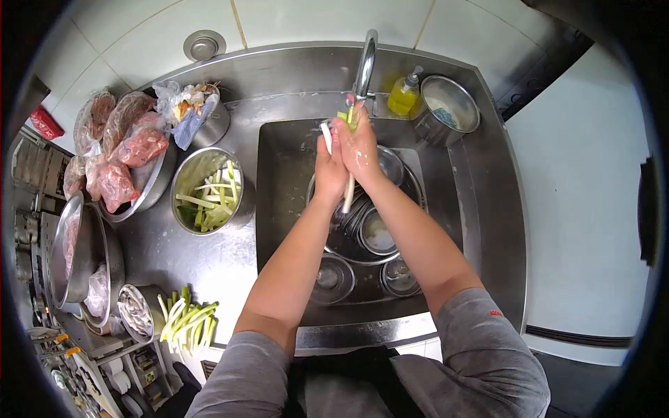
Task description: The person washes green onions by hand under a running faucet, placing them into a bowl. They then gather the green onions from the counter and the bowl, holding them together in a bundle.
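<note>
Under the faucet (366, 66), both of my hands are pressed close together around spring onions. My left hand (330, 167) is closed, with a white stalk end (326, 136) showing at its fingertips. My right hand (359, 150) wraps around another spring onion (348, 196), whose white end hangs below the palm and whose green part shows near the spout. Wet skin glistens on the right hand. Beneath them, the sink (282, 202) holds a wide metal bowl with smaller bowls inside. How many stalks are held is hidden by the fingers.
Left of the sink stands a metal pot (182, 167) of cut spring onion pieces. More spring onions (188, 322) lie at the counter's front edge. Bagged meat (118, 182) fills a bowl at far left. A yellow soap bottle (403, 95) and a metal container (451, 104) stand behind right.
</note>
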The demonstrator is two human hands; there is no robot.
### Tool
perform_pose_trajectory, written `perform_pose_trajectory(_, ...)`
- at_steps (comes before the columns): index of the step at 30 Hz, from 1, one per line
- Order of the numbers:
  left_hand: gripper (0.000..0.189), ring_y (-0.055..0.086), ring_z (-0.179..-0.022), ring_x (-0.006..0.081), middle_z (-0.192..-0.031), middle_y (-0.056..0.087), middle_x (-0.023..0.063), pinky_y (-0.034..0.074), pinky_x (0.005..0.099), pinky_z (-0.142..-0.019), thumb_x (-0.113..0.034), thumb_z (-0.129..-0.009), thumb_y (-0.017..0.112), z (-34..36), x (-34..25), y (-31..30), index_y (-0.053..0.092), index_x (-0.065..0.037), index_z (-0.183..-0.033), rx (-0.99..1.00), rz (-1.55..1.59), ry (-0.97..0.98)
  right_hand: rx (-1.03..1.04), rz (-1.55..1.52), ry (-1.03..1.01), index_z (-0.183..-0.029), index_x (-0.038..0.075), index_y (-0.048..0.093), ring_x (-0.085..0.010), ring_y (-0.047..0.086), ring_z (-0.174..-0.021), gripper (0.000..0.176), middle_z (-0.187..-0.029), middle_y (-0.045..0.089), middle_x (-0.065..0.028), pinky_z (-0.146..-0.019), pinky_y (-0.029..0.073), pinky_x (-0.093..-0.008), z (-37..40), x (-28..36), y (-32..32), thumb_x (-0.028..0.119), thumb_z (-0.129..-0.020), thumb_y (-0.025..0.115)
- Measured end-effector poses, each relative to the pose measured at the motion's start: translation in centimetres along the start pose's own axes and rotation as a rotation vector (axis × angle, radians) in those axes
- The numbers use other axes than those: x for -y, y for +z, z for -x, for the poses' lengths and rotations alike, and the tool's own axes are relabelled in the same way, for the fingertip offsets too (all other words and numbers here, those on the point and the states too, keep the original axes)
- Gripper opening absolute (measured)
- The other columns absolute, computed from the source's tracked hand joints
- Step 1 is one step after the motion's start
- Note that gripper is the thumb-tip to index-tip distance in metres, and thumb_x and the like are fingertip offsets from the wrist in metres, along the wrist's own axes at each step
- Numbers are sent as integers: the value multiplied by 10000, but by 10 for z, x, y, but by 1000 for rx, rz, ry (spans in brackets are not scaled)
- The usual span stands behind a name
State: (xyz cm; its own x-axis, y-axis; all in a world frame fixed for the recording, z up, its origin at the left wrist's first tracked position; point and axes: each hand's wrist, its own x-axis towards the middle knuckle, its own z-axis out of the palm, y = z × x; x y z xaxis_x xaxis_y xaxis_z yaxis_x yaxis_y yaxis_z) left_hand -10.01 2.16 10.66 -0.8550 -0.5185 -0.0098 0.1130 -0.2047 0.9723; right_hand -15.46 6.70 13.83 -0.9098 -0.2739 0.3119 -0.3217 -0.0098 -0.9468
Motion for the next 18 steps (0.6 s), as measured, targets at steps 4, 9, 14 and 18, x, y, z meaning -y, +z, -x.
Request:
perform_pose_trajectory(4, 573, 517, -1104, 190, -1296, 486, 112, 429, 316, -928, -413, -995, 393, 11, 9, -4, 228, -88, -1438, 136, 108, -131, -53, 83, 9, -976, -32, 598, -180, 597, -673, 336, -749, 639, -102, -645, 478, -334, -23, -23, -2, 290, -956, 506)
perform_pose_trajectory(9, 376, 621, -869, 178, -1002, 611, 82, 519, 283, -744, -210, -938, 571, 11, -3, -17, 469, -46, -1261, 496, 118, -344, -98, -130, 274, -780, 16, 627, -110, 533, -610, 479, -689, 599, -58, -571, 443, -272, -38, -28, -16, 412, -976, 445)
perform_pose_trajectory(14, 252, 637, -842, 172, -949, 641, 84, 541, 311, -785, -151, -898, 612, -3, -6, -29, 553, -8, -1097, 515, 254, -435, 234, -336, 291, -1070, 8, 595, -121, 571, -661, 338, -803, 620, -45, -645, 482, -267, -25, -10, -18, 316, -965, 505)
perform_pose_trajectory(18, 202, 639, -813, 185, -913, 637, 95, 540, 321, -774, -158, -910, 578, -18, -4, -30, 583, 8, -1026, 561, 62, -508, 484, -181, 240, -1091, 10, 584, -150, 599, -818, 303, -953, 629, -90, -723, 505, -289, -29, -6, -25, 271, -940, 553)
